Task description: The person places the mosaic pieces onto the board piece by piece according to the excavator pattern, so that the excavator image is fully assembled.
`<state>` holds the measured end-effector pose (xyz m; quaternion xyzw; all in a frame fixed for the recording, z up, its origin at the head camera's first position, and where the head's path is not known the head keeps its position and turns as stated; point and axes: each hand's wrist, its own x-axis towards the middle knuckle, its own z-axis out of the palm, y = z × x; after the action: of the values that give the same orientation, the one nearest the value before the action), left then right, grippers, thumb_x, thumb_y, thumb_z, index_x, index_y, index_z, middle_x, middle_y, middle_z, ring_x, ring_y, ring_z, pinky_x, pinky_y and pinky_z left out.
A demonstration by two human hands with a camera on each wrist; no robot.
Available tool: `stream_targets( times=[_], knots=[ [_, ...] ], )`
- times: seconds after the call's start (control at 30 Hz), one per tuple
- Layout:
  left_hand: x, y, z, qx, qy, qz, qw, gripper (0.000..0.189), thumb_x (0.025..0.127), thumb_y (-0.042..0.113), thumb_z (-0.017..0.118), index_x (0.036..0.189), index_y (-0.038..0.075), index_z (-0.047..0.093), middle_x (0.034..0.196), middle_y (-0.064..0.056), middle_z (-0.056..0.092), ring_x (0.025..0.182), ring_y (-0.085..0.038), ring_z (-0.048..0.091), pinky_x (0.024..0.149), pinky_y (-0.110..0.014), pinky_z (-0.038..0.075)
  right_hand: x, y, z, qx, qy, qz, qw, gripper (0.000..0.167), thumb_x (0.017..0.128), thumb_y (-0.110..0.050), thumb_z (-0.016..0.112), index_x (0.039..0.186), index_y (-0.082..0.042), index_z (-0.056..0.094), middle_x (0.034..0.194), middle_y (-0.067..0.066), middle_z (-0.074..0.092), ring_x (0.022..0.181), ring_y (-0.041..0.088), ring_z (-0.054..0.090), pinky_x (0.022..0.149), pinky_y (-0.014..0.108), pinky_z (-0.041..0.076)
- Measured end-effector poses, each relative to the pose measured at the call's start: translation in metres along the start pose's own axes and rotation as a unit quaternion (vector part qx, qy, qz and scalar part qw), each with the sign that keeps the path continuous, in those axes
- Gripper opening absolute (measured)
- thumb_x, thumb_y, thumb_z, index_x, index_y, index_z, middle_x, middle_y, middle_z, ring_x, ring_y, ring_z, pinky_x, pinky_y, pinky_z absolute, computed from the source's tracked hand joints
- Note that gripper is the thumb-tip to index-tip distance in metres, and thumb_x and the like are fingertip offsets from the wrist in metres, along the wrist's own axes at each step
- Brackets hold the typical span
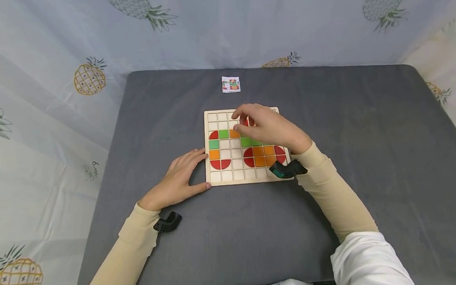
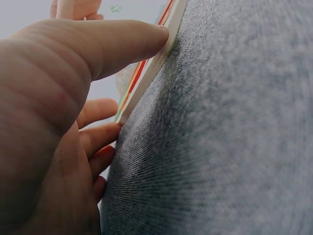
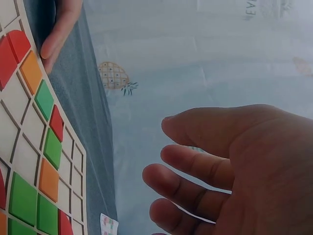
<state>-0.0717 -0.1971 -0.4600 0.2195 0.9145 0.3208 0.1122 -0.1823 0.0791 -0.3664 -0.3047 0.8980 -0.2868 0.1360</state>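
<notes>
A light wooden grid board (image 1: 227,176) lies on the table, some of its cells filled with red, green and orange tiles. My left hand (image 1: 177,180) rests at the board's left side, thumb and fingertips touching the edge. Over the upper middle of the board hovers my right hand (image 1: 268,125), fingers loosely bent. In the right wrist view nothing shows between its thumb and fingers. Below its fingertips sits an orange tile (image 1: 234,134), beside a green tile (image 1: 223,134). Red tile parts show through the finger gap; the palm hides several upper right cells.
A small printed card (image 1: 231,84) with a coloured grid pattern lies behind the board. The table (image 1: 349,130) has a dark grey cloth. A white curtain (image 1: 244,24) with pineapple prints hangs behind and to the left.
</notes>
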Motion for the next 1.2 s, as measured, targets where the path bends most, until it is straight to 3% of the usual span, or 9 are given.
stream_targets(
  times=[0.43,0.9,1.2],
  knots=[
    [-0.005,0.002,0.002,-0.003,-0.005,0.000,1.0000,0.075,0.092,0.036,0.075,0.154,0.011,0.040,0.167,-0.006,0.027,0.157,-0.030,0.020,0.123,-0.057,0.016,-0.006,0.003,-0.008,0.024,0.003,0.010,0.9997,0.034,0.101,-0.031,0.061,0.129,-0.012,0.062,0.103,0.003,0.064,0.091,0.018,0.057,0.074,0.035,0.049],
    [-0.001,0.001,-0.001,-0.003,0.000,0.008,1.0000,0.074,0.092,0.036,0.075,0.153,0.012,0.041,0.167,-0.006,0.028,0.157,-0.031,0.020,0.123,-0.057,0.015,-0.004,0.002,-0.016,0.037,0.013,0.000,0.9992,0.033,0.101,-0.028,0.061,0.131,-0.013,0.060,0.101,0.003,0.065,0.086,0.021,0.061,0.072,0.035,0.050],
    [0.000,0.000,-0.001,-0.005,-0.007,0.004,1.0000,0.075,0.091,0.035,0.076,0.153,0.013,0.041,0.167,-0.007,0.028,0.156,-0.032,0.020,0.123,-0.059,0.015,-0.003,0.008,-0.014,0.045,0.018,0.002,0.9988,0.041,0.100,-0.026,0.063,0.137,-0.012,0.055,0.107,0.002,0.062,0.096,0.021,0.058,0.073,0.035,0.050]
  ],
)
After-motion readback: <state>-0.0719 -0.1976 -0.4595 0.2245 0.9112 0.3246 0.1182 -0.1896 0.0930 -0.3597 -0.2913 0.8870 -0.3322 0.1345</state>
